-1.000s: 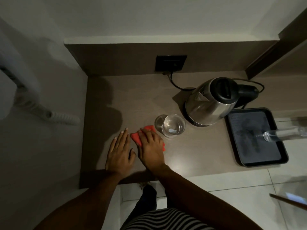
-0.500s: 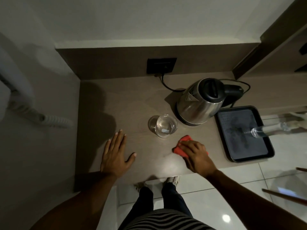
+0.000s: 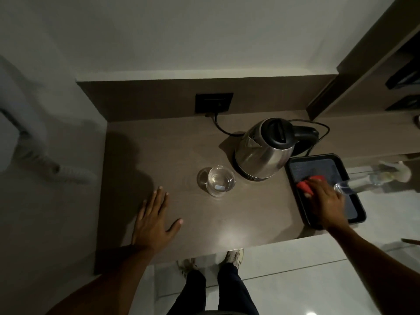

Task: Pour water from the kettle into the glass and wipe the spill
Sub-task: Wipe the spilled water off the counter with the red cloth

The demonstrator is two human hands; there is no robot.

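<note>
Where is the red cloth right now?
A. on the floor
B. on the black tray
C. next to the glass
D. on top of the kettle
B: the right hand presses the red cloth down on the black tray, to the right of the kettle and well away from the glass.

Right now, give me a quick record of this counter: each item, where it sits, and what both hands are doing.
kettle: upright on its base, back right of the counter, lid shut
glass: holds water, left of the kettle, standing free
red cloth: on the black tray, under the right hand
right hand: pressed on the cloth
left hand: flat on the counter, empty
bottle: clear, at the tray's right edge
</note>
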